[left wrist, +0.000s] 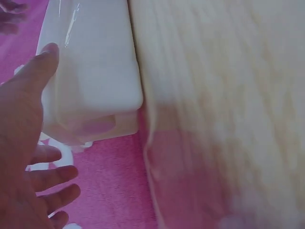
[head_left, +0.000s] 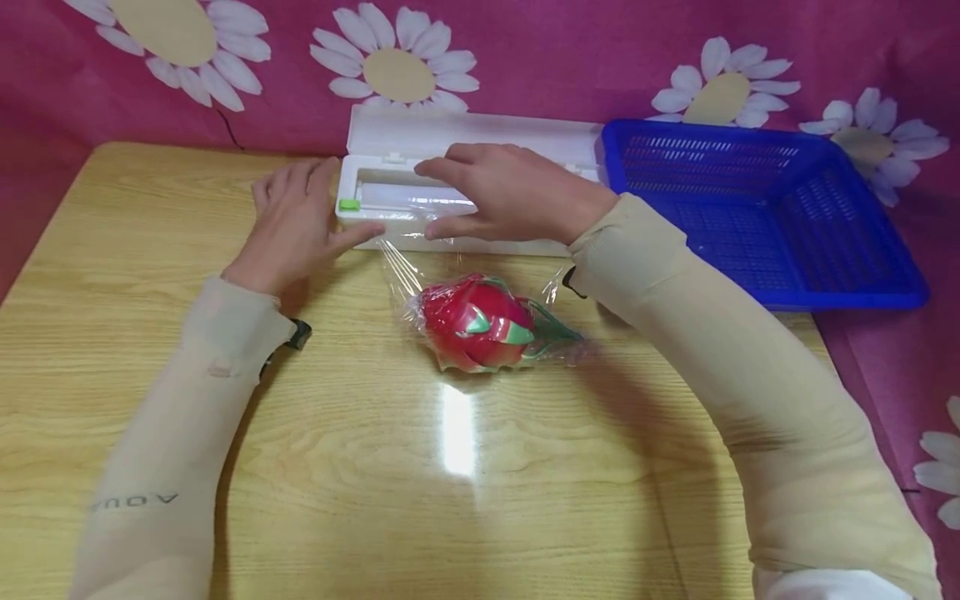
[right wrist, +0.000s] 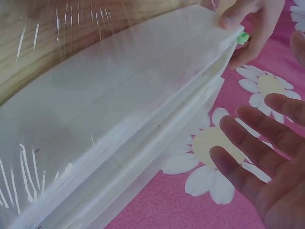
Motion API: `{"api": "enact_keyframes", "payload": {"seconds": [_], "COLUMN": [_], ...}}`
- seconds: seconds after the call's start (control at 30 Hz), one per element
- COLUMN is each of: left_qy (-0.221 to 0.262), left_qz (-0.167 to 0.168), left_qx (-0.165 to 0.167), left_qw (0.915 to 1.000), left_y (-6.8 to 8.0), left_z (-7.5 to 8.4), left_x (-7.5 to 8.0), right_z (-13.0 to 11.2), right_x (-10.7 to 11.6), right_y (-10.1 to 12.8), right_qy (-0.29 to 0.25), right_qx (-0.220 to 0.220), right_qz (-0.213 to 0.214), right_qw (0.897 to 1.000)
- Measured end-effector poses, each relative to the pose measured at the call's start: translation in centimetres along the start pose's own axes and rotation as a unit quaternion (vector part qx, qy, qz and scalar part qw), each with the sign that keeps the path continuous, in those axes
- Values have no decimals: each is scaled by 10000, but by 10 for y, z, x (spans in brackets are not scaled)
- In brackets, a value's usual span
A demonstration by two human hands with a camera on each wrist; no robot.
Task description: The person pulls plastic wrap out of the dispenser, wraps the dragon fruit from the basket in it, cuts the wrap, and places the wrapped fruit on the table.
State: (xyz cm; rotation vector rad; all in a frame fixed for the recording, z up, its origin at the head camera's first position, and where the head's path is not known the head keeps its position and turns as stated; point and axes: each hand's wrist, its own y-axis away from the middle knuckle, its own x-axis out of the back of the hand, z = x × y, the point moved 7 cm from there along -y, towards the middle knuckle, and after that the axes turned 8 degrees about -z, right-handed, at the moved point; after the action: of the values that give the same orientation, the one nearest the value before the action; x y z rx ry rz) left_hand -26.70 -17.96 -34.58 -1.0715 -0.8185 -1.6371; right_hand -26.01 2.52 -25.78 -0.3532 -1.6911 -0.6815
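A white cling-film dispenser [head_left: 450,187] lies open at the table's [head_left: 150,375] far edge. The left hand [head_left: 292,225] rests flat against its left end, thumb touching; the right hand [head_left: 510,196] spreads loosely over its film slot, gripping nothing. Film [head_left: 401,267] trails down to a wrapped dragon fruit [head_left: 480,325]. A blue basket [head_left: 757,208] sits right.

Glossy wooden table [head_left: 525,500] with light glare, pink daisy-print cloth [head_left: 570,50] behind

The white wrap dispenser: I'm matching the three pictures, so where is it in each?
Head: white wrap dispenser at top centre, between both hands.
Left wrist: upper left, its end beside the left hand.
Right wrist: fills the left and centre.
Shared landmark: the pink daisy cloth.
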Motion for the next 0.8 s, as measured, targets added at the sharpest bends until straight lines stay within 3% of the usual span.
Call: {"api": "enact_keyframes", "payload": {"seconds": [0.17,0.4,0.67,0.8], "left_qy": [-630,-1069,-1065,-1128], "left_qz": [-76,-288,-381,-602], "left_qx": [60,32,36,117], "left_qw": [9980,9938,9936,9917], "left_y": [-1,-1,0,1], "left_z": [3,7,3,2], "left_x": [-1,-4,-8,-10], "right_z": [1,3,-3,-7], "right_x": [1,4,3,3], "right_y": [-10,-23,-46,-60], "right_qy": [128,86,213,258], "right_qx": [43,23,279,338], "right_qz": [-36,-86,-82,-129], "right_qw": [9999,9999,9994,9990]}}
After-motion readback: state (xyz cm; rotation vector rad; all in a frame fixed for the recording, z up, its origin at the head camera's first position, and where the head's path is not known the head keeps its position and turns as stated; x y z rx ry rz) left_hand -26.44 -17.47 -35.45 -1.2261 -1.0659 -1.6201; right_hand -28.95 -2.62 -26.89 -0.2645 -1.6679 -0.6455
